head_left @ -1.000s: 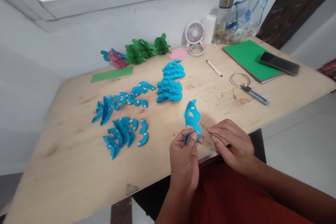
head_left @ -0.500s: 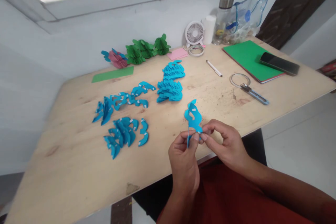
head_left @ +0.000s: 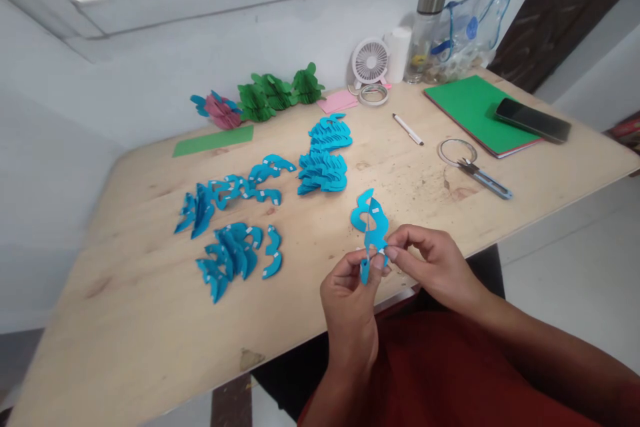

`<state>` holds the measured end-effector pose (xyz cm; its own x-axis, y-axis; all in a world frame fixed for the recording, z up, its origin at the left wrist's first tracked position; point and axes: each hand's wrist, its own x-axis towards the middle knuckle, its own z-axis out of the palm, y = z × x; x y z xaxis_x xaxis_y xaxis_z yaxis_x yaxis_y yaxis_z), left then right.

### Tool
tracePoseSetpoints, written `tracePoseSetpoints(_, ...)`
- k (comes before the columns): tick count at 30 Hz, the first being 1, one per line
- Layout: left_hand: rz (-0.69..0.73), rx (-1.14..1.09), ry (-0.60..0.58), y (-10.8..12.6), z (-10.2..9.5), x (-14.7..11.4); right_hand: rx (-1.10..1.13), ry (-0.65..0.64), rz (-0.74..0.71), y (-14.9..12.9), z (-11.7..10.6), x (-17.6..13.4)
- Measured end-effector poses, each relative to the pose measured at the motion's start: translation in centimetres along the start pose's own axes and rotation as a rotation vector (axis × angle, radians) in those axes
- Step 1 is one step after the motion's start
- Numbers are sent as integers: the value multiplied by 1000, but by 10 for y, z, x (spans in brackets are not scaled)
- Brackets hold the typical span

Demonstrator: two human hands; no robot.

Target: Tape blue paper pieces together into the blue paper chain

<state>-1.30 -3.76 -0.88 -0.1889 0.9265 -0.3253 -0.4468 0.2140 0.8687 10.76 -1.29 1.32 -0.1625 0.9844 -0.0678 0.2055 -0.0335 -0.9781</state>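
Near the table's front edge I hold a folded blue paper cutout [head_left: 376, 230] with curvy edges and small white tape pieces on it. My left hand [head_left: 353, 300] pinches its lower end between thumb and fingers. The thumb and forefinger of my right hand [head_left: 435, 267] are closed at its lower right edge, by a white patch. To the left lie taped blue paper cutouts [head_left: 233, 250], with a single wavy blue piece [head_left: 272, 252] beside them. Another row of taped blue cutouts [head_left: 240, 188] lies behind. Further back sit two bunched stacks of folded blue paper [head_left: 323, 172].
Thread snips [head_left: 484, 180], a tape ring [head_left: 457, 152] and a white pen [head_left: 408, 129] lie to the right. A phone [head_left: 533, 120] rests on a green notebook [head_left: 470, 107]. Along the wall stand green paper shapes [head_left: 274, 93], a small fan [head_left: 371, 61] and a bottle [head_left: 425, 33].
The blue cutout has turned slightly in my fingers, so its fold and lower tip show more. My right fingers stay close to its lower edge.
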Motion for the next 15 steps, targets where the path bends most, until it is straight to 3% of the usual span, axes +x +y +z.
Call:
tracePoseSetpoints(8, 2, 14, 47, 5, 6, -2, 100, -78, 117, -1, -4, 6)
tracePoseSetpoints(15, 108, 139, 19, 3, 4, 0, 297, -145, 198, -5, -5, 9)
